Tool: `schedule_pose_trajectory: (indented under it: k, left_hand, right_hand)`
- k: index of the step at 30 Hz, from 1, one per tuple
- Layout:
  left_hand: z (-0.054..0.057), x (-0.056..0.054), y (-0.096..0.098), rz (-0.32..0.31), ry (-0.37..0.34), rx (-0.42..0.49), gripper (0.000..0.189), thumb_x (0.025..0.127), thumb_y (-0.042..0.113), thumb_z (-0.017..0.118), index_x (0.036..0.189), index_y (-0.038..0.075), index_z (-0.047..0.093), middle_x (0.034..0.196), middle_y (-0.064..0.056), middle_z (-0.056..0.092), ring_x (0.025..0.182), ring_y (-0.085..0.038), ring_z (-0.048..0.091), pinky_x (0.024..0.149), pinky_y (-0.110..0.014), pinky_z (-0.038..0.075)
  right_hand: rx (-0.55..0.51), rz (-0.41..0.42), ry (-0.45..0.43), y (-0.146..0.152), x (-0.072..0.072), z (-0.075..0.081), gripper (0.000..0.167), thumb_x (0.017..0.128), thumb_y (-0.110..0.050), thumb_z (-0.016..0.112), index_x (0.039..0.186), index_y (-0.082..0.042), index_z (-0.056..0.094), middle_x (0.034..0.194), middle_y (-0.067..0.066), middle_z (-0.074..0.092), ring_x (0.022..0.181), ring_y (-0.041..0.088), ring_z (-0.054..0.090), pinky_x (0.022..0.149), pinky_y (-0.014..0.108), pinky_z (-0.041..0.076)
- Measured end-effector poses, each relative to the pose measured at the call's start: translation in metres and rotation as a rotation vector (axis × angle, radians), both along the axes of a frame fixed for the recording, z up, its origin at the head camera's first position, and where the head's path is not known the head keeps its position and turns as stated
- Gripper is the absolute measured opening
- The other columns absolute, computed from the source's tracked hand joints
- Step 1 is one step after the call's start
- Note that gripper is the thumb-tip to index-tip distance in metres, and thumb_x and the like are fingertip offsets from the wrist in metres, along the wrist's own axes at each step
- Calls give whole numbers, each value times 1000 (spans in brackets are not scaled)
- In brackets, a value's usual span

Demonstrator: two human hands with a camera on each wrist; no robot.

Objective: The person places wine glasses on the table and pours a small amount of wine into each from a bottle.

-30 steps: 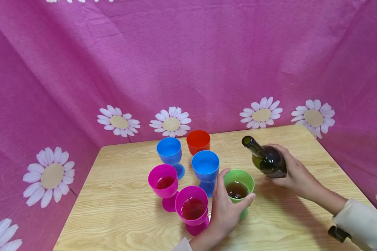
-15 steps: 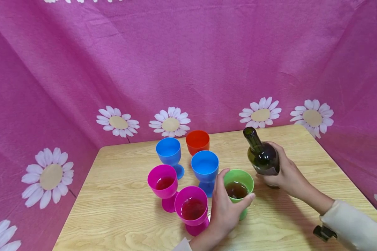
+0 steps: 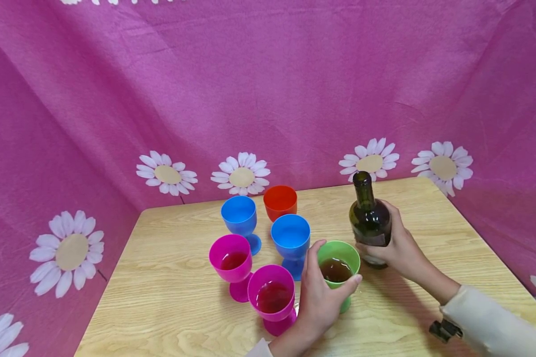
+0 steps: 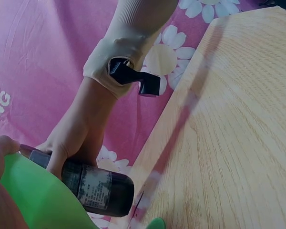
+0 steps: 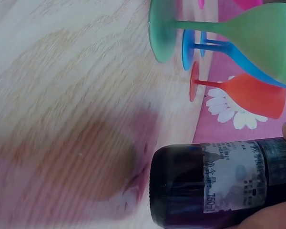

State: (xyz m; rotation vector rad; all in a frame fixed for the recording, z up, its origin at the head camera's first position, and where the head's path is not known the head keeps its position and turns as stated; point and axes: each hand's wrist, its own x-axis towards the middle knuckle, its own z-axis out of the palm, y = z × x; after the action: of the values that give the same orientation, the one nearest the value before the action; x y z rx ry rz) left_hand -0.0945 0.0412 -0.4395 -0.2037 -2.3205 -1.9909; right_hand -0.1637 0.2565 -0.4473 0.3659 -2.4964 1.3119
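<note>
In the head view my left hand [image 3: 319,300] holds the light green goblet [image 3: 341,251] by its bowl, thumb on the near right side and fingers on the left. Brown liquid shows inside it. My right hand [image 3: 404,250] grips a dark green glass wine bottle [image 3: 369,220] round its body, just right of the goblet. The bottle stands nearly upright, its mouth uncovered. Its label and flat base show in the right wrist view, where the bottle [image 5: 233,176] is close over the table. The left wrist view shows the right hand [image 4: 71,138] beyond the green bowl.
Left of my hands stand two magenta goblets, the near one [image 3: 272,277] and the far one [image 3: 230,245], with red liquid. Two blue goblets [image 3: 290,235] [image 3: 239,213] and a red-orange goblet [image 3: 280,201] are behind. Pink flowered cloth [image 3: 268,99] surrounds the wooden table [image 3: 169,297].
My right hand has moved left toward the green goblet and brought the bottle from a leftward tilt to nearly upright. The left hand and goblets have stayed in place.
</note>
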Motion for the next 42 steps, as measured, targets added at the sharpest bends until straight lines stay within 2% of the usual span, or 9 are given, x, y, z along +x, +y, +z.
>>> schedule_pose_trajectory:
  k: [2,6,12,15,18,23,26,30,42]
  left_hand:
    - [0,0,0,0,4,1,82,78,31,91,145,26,43,130,11,54,122,-10,52,105,-41,47]
    - [0,0,0,-1,11,-2,82,78,31,90,145,26,43,130,11,54,122,-11,52,104,-41,48]
    - [-1,0,-1,-4,20,-6,82,78,32,89,145,25,43,131,9,54,122,-12,53,103,-41,49]
    - [-2,0,-1,-5,30,-4,82,79,32,90,145,24,43,131,8,55,122,-13,53,104,-42,49]
    - [-2,0,-1,-7,40,-3,82,79,33,90,146,23,43,132,7,55,122,-13,53,104,-42,49]
    - [-1,0,-1,-13,25,-1,82,79,32,89,146,26,42,132,10,54,123,-11,53,104,-41,49]
    - [0,0,-1,-16,14,-2,82,79,32,89,146,27,42,132,11,53,123,-10,52,105,-41,49]
    - [1,0,-1,-16,9,-10,83,79,33,89,146,26,41,132,11,53,123,-9,52,105,-41,48]
    - [2,0,-3,-23,-34,-44,87,78,34,91,149,27,39,135,12,52,126,-8,50,106,-42,49]
  right_hand:
    - [-30,0,-17,-2,-1,-2,115,73,-7,94,161,-20,19,141,23,55,122,21,55,102,50,41]
    - [-86,0,-46,-5,-4,-6,113,76,-8,92,161,-21,18,142,18,54,117,-4,47,102,28,37]
    - [-149,9,-65,-9,-8,-13,111,79,-6,89,161,-17,15,144,17,51,118,-2,47,99,14,32]
    - [-161,7,-74,-10,-10,-16,111,80,-7,89,161,-18,14,145,16,50,119,-1,46,102,19,32]
    - [-165,9,-85,-11,-11,-18,112,81,-7,88,162,-19,12,147,17,47,121,0,44,108,35,34]
    - [-190,12,-116,-11,-14,-20,113,82,-9,87,162,-21,9,149,19,44,129,19,43,110,61,30]
    - [-203,8,-140,-11,-14,-22,114,84,-12,87,162,-21,5,150,21,42,133,33,43,111,64,29]
    - [-211,-5,-166,-9,-14,-22,115,85,-16,86,162,-20,2,152,24,40,136,42,41,112,67,28]
    - [-206,-8,-174,-6,-11,-24,116,84,-12,86,162,-17,0,151,24,41,135,39,43,110,65,30]
